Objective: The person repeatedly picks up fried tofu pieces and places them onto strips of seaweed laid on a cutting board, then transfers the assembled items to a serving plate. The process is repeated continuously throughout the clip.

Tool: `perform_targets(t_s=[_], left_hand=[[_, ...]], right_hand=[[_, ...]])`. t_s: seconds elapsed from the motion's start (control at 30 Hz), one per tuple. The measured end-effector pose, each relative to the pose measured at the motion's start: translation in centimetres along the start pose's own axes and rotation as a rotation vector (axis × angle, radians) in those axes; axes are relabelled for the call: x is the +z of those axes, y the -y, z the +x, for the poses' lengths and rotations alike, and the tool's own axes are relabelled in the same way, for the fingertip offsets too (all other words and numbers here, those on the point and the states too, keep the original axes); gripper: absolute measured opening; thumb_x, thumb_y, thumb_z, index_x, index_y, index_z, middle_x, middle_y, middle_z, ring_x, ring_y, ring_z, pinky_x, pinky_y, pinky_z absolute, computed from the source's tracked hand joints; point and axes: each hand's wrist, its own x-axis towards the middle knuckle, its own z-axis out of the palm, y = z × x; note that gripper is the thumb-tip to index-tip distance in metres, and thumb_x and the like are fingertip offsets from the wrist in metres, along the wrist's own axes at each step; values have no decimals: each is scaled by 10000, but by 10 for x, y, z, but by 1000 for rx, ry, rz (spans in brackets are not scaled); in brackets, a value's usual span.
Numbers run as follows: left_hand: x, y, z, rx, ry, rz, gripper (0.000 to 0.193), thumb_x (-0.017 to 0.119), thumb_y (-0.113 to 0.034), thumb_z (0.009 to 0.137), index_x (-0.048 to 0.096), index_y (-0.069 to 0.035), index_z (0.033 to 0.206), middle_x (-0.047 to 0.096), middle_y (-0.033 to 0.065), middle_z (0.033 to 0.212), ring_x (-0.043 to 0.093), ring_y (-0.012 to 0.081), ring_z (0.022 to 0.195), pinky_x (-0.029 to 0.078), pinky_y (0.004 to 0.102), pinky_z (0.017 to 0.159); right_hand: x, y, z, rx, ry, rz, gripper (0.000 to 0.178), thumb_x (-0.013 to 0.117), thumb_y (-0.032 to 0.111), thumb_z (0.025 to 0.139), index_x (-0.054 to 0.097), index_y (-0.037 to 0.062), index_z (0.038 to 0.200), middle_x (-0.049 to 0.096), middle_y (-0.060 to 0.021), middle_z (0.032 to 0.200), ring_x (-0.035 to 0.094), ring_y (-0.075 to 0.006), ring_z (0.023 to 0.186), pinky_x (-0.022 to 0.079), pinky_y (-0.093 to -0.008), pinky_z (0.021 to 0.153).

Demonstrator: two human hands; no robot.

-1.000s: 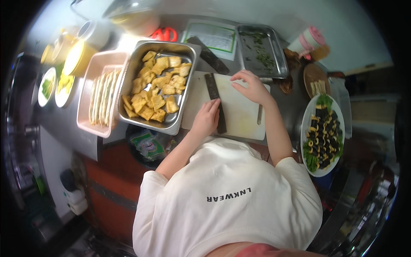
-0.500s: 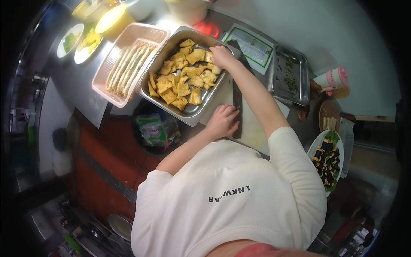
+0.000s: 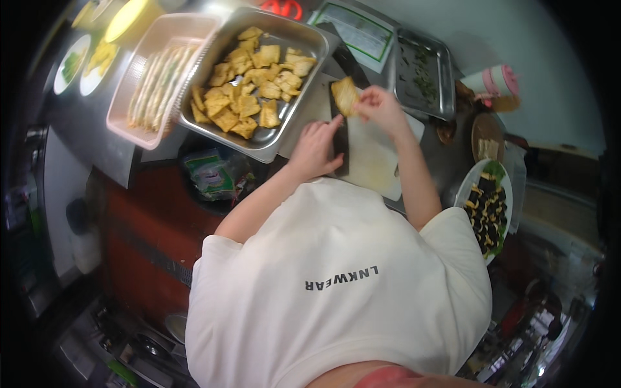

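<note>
My right hand point(image 3: 381, 111) pinches a flat golden fried tofu piece point(image 3: 344, 97) by its edge, above the white cutting board point(image 3: 375, 160). A long dark strip point(image 3: 343, 53), possibly seaweed, lies lengthwise over the board and beyond its far end. My left hand point(image 3: 315, 150) rests with fingers apart at the strip's left side, touching its near part. Left of the board stands a deep steel pan point(image 3: 272, 150) with many more fried tofu pieces point(image 3: 249, 105) inside.
A pink basket point(image 3: 132, 84) of long pale rolls stands left of the pan. Beyond the board are a green-edged sheet point(image 3: 356, 32) and a steel tray point(image 3: 436, 111) with dark green leaves. To the right are a pink-lidded cup point(image 3: 495, 83) and an oval plate point(image 3: 462, 194) of dark food.
My right hand has come from the pan back over the board, bringing one fried tofu piece. My left hand stays at the dark strip, its fingers more spread. The whole view has shifted slightly.
</note>
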Motion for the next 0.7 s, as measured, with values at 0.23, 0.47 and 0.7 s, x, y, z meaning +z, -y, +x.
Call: perform_targets(t_s=[0.23,0.47,0.7], left_hand=[[2,-1,1,-23,31,9,1090,810,-355,618,209,49,1433,473,203,1220,431,363,1179,310,460,1050],[0,-2,1,7,41,91,1107,812,-457,619,240,50,1420,395,205,1323,359,378,1253,282,480,1068],[1,-1,-2,17,-35,27,931,800,-383,666,340,-5,1381,421,191,1318,383,382,1232,329,469,1039]], right_hand=[[36,-49,-73,303,-78,-58,244,728,129,814,569,-27,914,659,-89,687,635,-113,554,499,-238,501],[31,-20,-71,331,-85,-384,280,740,191,818,588,8,965,610,-37,611,580,-84,538,460,-244,483],[-161,-47,2,10,-628,-706,239,721,152,767,680,81,992,641,-61,785,617,-207,707,498,-329,665]])
